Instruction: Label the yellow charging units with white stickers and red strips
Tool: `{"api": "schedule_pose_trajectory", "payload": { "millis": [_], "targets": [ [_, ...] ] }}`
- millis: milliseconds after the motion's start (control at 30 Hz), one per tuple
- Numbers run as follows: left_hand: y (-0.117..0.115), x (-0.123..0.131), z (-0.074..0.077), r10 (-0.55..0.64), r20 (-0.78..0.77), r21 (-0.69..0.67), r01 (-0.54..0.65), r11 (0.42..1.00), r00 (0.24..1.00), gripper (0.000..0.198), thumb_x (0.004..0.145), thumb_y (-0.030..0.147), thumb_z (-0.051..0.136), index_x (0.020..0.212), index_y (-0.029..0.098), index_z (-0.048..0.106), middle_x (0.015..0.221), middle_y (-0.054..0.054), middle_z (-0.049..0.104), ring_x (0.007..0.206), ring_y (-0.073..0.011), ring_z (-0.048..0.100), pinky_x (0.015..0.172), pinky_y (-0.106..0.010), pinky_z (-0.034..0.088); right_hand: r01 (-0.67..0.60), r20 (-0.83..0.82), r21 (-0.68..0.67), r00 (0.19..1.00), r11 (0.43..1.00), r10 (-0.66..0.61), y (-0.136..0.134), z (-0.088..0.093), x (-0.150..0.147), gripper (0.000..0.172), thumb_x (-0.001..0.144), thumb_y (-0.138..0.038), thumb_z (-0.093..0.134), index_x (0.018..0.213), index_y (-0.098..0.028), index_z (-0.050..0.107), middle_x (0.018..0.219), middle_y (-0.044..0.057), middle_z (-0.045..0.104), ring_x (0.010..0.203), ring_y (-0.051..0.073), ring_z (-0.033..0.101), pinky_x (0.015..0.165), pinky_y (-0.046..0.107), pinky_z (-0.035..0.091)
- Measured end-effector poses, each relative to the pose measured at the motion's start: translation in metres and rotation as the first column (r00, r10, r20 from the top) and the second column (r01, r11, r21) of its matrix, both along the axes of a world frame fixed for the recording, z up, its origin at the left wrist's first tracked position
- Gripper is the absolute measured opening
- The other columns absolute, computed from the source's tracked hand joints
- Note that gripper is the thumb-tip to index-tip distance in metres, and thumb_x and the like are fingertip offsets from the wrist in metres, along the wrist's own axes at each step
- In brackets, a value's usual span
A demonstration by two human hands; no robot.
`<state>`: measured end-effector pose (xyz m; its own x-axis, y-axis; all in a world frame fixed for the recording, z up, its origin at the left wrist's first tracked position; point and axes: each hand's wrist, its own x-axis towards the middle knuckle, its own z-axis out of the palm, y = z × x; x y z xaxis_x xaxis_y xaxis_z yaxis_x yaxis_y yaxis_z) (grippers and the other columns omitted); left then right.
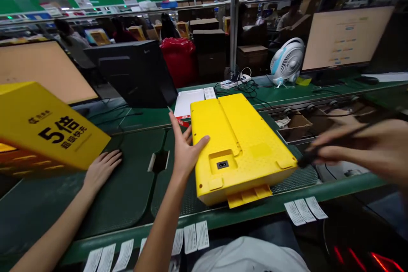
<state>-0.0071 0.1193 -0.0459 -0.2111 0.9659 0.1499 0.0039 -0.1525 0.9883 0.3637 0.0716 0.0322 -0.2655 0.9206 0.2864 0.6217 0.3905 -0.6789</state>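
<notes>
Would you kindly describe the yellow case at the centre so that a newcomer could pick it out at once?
Find the green workbench crossing the view. At the centre, the wearer's left hand holds the side of a yellow case. Unlike the yellow box at left, printed with a large black 5, it has a recessed black socket.

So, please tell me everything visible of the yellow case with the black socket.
The yellow case looks like moulded plastic. A groove runs along its upper face; near the wearer, a recess holds the black socket, and small holes sit near the edges. It lies over a dark textured mat, a yellow ribbed piece jutting beneath its near side. The left hand touches its left edge; the right hand holds a blurred dark tool by its near right corner.
</notes>
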Motion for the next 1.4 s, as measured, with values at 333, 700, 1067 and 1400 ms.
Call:
{"api": "schedule_pose_trajectory", "payload": {
  "millis": [333,700,1067,1400],
  "targets": [
    [-0.009,0.011,-0.002,0.060,0.074,0.018,-0.061,0.998,0.995,0.136,0.074,0.025,0.086,0.159,0.044,-0.020,0.152,-0.015,0.052,0.126,-0.0314,0.065,0.107,-0.053,0.052,-0.626,0.109,-0.119,0.763,0.770,0.637,0.057,0.009,-0.170,0.010,0.087,-0.015,0.072,0.088,-0.012,0.082,0.090,0.008,0.079,0.076,0.017,0.074,0.069,0.024,0.056],
    [-0.010,0.013,-0.006,0.066,0.109,0.028,-0.069,0.997,0.992,0.138,0.072,0.024,0.087,0.160,0.043,-0.017,0.150,-0.013,0.054,0.135,-0.0334,0.059,0.110,-0.054,0.050,-0.593,0.168,-0.103,0.781,0.798,0.602,0.054,0.007,-0.158,0.011,0.085,-0.012,0.071,0.086,-0.012,0.081,0.083,0.006,0.078,0.070,0.014,0.071,0.062,0.022,0.049],
    [-0.016,0.021,0.019,0.167,-0.208,0.015,-0.168,0.986,0.964,0.130,0.075,0.018,0.080,0.163,0.033,-0.015,0.145,-0.015,0.058,0.125,-0.0303,0.066,0.107,-0.048,0.054,-0.567,0.060,-0.162,0.811,0.808,0.582,0.051,0.006,-0.152,0.007,0.082,-0.011,0.073,0.087,-0.012,0.079,0.088,0.006,0.078,0.076,0.016,0.072,0.068,0.023,0.053],
    [-0.022,0.035,0.019,0.340,-0.467,0.082,-0.343,0.936,0.816,0.134,0.066,0.004,0.071,0.161,0.030,-0.019,0.129,-0.012,0.067,0.120,-0.0275,0.068,0.102,-0.051,0.056,0.602,-0.468,-0.705,0.001,0.374,-0.884,-0.103,-0.158,0.001,0.052,0.061,-0.041,0.091,0.101,-0.014,0.074,0.099,0.010,0.076,0.055,0.010,0.064,0.039,0.015,0.041]
  ]
}}
